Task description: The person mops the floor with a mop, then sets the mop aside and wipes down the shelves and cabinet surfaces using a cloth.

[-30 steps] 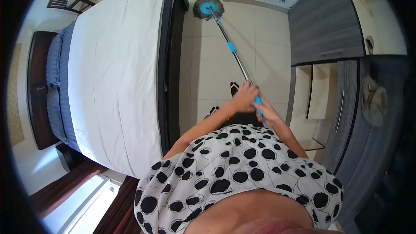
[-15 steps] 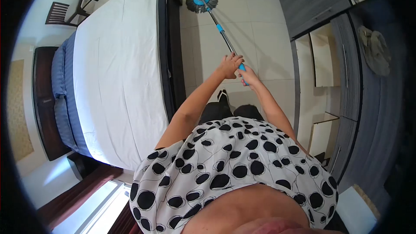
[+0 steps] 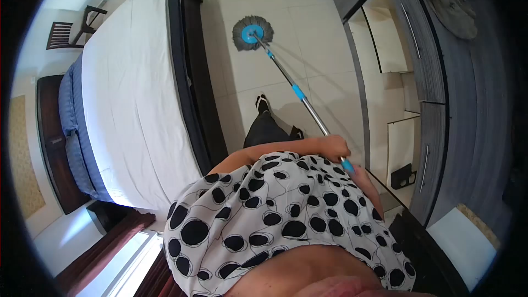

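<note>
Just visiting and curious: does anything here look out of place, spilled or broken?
Nothing spilled or broken stands out on the floor around the mop. Only a crumpled beige item against the grey panelling looks slightly untidy; I can't tell exactly what it is.

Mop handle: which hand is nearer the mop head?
The left hand: it closes around the mop handle, between the mop head and the blue grip. The right hand is at that grip, farther from the head.
</note>
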`<action>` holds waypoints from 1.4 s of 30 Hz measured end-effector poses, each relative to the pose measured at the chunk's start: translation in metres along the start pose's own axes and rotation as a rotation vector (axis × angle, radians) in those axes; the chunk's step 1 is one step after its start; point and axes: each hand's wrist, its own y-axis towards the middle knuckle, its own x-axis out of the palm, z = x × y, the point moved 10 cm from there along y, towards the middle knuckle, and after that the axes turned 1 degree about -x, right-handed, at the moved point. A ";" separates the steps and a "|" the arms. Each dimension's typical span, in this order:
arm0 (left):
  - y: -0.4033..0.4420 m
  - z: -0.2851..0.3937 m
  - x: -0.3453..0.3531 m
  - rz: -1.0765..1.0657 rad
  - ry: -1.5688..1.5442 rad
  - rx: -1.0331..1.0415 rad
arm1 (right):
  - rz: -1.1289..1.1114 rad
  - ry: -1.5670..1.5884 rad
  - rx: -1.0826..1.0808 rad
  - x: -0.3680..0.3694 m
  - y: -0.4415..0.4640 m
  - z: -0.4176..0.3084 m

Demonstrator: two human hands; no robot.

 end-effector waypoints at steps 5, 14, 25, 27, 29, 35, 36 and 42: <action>-0.001 -0.011 0.018 -0.049 0.086 -0.058 | -0.030 0.168 0.136 -0.004 -0.035 0.001; -0.099 -0.177 -0.029 -0.034 0.448 -0.489 | -0.103 0.161 0.008 0.069 0.119 -0.052; -0.055 -0.009 0.054 -0.090 0.192 -0.453 | -0.186 -0.066 -0.053 0.041 -0.049 0.019; -0.072 -0.018 0.039 -0.016 0.217 -0.444 | -0.161 -0.042 -0.058 0.054 -0.038 0.002; -0.094 -0.041 0.022 -0.010 0.252 -0.454 | -0.119 -0.158 -0.064 0.066 -0.008 -0.021; -0.177 -0.158 -0.001 0.011 0.410 -0.536 | -0.201 0.074 -0.027 0.150 0.108 -0.053; -0.188 -0.160 -0.008 0.010 0.415 -0.560 | -0.179 0.066 -0.011 0.153 0.102 -0.062; -0.165 -0.065 0.024 -0.002 0.357 -0.475 | -0.180 0.125 0.009 0.141 0.008 -0.034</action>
